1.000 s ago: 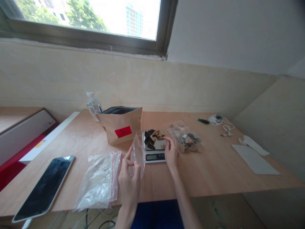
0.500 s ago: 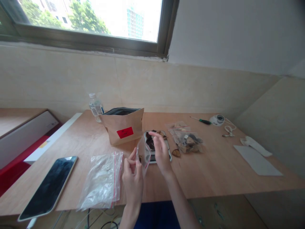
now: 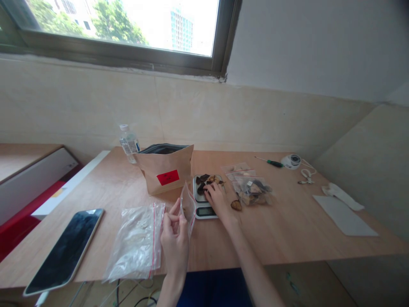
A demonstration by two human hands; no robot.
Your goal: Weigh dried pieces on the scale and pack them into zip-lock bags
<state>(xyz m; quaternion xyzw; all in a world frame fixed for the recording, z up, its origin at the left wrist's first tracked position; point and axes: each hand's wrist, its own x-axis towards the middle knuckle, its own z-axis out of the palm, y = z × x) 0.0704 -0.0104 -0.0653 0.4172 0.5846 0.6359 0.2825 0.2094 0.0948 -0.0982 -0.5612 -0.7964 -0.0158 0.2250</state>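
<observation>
head | left hand (image 3: 175, 238) grip pinches zip bag (image 3: 187, 207) upright, mouth up | right hand (image 3: 216, 198) grip unclear, on scale (image 3: 206, 200)

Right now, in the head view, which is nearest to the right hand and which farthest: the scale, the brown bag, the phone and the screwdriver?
From the right hand:
1. Scale, directly under the hand.
2. Brown bag, just left of the scale.
3. Screwdriver, far right, toward the wall.
4. Phone, far left, by the near edge.
</observation>
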